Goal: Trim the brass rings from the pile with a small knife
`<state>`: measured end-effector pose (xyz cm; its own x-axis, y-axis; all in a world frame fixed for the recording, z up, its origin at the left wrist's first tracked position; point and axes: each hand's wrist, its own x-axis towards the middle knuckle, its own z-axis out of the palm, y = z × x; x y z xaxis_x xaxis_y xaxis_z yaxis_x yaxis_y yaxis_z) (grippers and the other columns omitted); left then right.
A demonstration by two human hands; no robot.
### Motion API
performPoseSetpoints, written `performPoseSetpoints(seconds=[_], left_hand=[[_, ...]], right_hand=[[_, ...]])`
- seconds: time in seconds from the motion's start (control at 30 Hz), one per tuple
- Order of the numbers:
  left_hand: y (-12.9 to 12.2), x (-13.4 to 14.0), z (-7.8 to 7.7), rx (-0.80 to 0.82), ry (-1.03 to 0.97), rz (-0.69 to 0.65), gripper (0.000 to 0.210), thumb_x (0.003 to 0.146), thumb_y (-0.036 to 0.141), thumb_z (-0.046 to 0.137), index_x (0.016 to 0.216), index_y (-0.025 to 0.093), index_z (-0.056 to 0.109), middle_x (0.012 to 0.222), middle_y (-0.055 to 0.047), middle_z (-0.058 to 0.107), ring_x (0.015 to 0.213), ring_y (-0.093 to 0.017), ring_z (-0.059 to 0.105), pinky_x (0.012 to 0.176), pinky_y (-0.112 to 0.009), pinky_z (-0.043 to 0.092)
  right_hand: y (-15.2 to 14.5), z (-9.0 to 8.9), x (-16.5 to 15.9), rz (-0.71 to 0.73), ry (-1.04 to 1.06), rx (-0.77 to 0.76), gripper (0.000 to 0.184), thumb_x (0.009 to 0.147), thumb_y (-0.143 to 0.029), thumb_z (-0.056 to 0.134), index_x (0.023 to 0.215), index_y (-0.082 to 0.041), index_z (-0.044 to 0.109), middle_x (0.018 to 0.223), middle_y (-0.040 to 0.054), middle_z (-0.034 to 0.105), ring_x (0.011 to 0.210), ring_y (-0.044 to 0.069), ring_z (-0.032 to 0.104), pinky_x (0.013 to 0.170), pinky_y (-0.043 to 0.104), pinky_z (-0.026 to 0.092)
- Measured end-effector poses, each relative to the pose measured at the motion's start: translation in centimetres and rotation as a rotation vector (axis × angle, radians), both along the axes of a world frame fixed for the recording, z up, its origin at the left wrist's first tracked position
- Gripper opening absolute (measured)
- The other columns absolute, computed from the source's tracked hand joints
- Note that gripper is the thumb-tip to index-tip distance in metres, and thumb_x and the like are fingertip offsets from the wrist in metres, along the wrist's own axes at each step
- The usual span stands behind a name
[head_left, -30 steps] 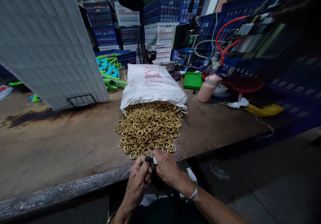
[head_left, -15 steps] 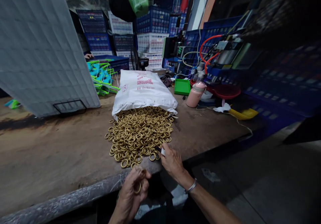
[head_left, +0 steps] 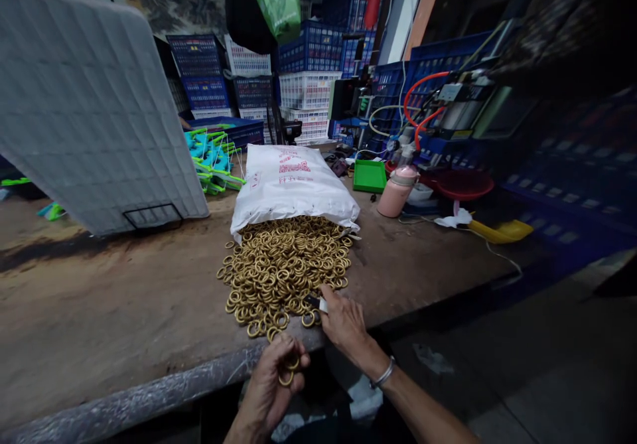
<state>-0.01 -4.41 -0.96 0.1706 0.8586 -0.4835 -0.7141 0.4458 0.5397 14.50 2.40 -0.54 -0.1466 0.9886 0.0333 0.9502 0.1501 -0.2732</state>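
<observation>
A pile of brass-coloured rings [head_left: 283, 271] spills from the mouth of a white printed sack [head_left: 298, 185] onto the table. My left hand [head_left: 269, 384], at the table's front edge, has its fingers curled round a couple of brass rings [head_left: 286, 378]. At the pile's right front side, my right hand [head_left: 346, 324] grips a small flat tool [head_left: 312, 300] with a dark tip and a white part near the fingers. The tool's tip lies over the rings; its exact kind I cannot make out.
To the left stands a large pale ribbed panel [head_left: 99, 119] in a black wire stand. Green and blue plastic pieces [head_left: 213, 158] lie behind it. On the right are a green tray [head_left: 369, 176], a pink bottle [head_left: 397, 192] and a yellow scoop [head_left: 502, 231]. Stacked crates [head_left: 308, 90] fill the back.
A second ring now shows in my left hand. My right hand stays by the pile with the tool, whose dark tip shows more. The camera view has shifted slightly.
</observation>
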Motion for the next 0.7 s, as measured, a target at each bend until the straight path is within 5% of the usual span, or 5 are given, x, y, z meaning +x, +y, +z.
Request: performPoseSetpoints(seconds=[0.3, 0.7], left_hand=[[0.2, 0.3, 0.0, -0.036, 0.051, -0.020, 0.031, 0.064, 0.038, 0.068, 0.066, 0.015, 0.047, 0.059, 0.004, 0.048, 0.045, -0.004, 0.043, 0.037, -0.014, 0.021], [2.6, 1.6, 0.7, 0.221, 0.549, 0.060, 0.036, 0.067, 0.045, 0.061, 0.089, 0.019, 0.050, 0.050, 0.009, 0.043, 0.037, -0.005, 0.035, 0.035, -0.016, 0.023]], right_hand=[[0.8, -0.2, 0.2, 0.030, 0.048, -0.003, 0.024, 0.076, -0.015, 0.045, 0.094, -0.022, 0.059, 0.082, 0.0050, 0.065, 0.074, 0.016, 0.057, 0.060, 0.024, 0.028], [0.6, -0.6, 0.1, 0.190, 0.592, -0.015, 0.020, 0.079, -0.027, 0.043, 0.074, -0.019, 0.060, 0.063, -0.0013, 0.057, 0.056, 0.010, 0.045, 0.054, 0.019, 0.031]])
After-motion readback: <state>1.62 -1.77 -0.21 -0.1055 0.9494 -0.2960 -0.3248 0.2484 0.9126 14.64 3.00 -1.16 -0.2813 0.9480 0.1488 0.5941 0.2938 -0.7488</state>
